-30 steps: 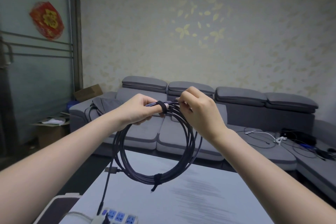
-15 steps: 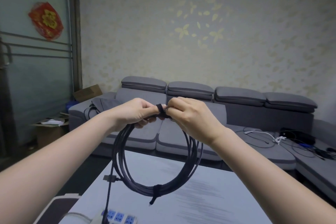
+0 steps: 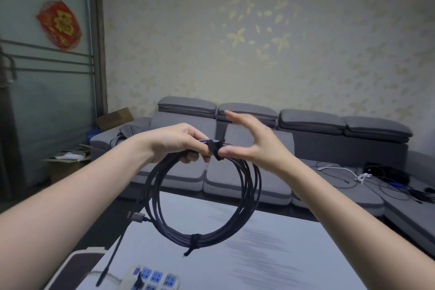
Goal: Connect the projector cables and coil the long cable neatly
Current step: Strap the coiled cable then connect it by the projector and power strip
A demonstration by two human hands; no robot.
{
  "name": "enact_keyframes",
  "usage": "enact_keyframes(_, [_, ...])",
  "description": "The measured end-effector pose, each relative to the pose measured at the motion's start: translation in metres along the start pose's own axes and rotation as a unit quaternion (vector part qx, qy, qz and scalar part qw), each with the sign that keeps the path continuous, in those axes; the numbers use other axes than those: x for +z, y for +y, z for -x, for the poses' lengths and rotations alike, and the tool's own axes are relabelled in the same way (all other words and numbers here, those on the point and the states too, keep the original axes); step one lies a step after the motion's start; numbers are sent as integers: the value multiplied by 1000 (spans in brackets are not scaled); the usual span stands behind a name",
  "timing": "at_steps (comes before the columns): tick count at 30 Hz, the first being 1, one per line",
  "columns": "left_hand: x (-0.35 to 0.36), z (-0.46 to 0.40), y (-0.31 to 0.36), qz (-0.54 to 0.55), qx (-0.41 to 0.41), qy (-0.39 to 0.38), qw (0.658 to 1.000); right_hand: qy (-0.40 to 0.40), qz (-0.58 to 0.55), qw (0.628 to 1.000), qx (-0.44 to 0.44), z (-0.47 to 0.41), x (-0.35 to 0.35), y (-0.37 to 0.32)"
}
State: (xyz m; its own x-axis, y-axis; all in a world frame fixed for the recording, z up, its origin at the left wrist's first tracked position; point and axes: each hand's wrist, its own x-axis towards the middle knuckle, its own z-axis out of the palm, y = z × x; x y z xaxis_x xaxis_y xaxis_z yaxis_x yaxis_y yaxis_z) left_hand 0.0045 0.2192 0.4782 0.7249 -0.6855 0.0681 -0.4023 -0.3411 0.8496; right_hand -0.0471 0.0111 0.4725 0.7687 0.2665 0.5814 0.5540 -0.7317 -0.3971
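1. Cable, dark and long, hangs in a round coil in the air above the white table; the top of the coil is up at the hands and the rest droops down below them.
2. The left hand has its fingers curled round the top of the coil and holds it up; the coil hangs from this hand.
3. The right hand is just beside the left one; its fingers are spread wide and a bit blurry; its thumb tip touches the top strap, a black band wrapped round the coil there; it grips nothing.
4. A bottom strap is wrapped round the low part of the coil; its loose end pokes down.
5. One plug end sticks out on the left side of the coil; a straight bit of cable runs down from there toward the power strip at the near edge of the table.
6. A grey sofa sits behind the hands.
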Motion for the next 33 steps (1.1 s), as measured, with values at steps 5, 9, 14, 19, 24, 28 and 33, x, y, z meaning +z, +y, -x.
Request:
enact_keyframes(5, [3, -1, 6, -6, 6, 1, 1000, -158, 23, 985, 71, -7, 14, 9])
enact_keyframes(9, [2, 0, 4, -70, 10, 28, 997, -174, -75, 978, 81, -12, 15, 9])
enact_keyframes(14, [16, -3, 0, -254, 104, 230, 933, -181, -148, 965, 117, -13, 15, 14])
enact_keyframes(19, [34, -3, 2, -464, 223, 336, 789, -185, -230, 942, 159, -14, 16, 16])
enact_keyframes(24, [45, -2, 0, -456, 215, 374, 778, -214, -296, 912, 186, -15, 11, 16])
enact_keyframes(28, [50, 2, -1, -454, 221, 367, 781, -217, -319, 903, 190, -10, 13, 17])
enact_keyframes(33, [44, 2, 9, -396, 164, 305, 850, -227, -294, 907, 198, -9, 14, 23])
